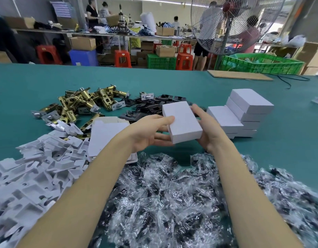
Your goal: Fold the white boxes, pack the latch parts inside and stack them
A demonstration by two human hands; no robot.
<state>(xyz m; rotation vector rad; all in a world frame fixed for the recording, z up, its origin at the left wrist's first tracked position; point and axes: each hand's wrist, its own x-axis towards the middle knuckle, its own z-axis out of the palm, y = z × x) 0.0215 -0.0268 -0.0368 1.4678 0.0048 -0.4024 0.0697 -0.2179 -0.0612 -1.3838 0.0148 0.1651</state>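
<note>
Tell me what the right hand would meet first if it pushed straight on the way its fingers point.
The right hand, gripping the closed white box, points up-left and away. Past its fingertips lie the dark strike plates, probably first, though depth is unclear.

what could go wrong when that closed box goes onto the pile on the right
The stack of white boxes is stepped and uneven, so adding the white box carelessly may topple it. The left hand and right hand hold the box only at its sides, so it may slip into the bagged parts below.
</note>
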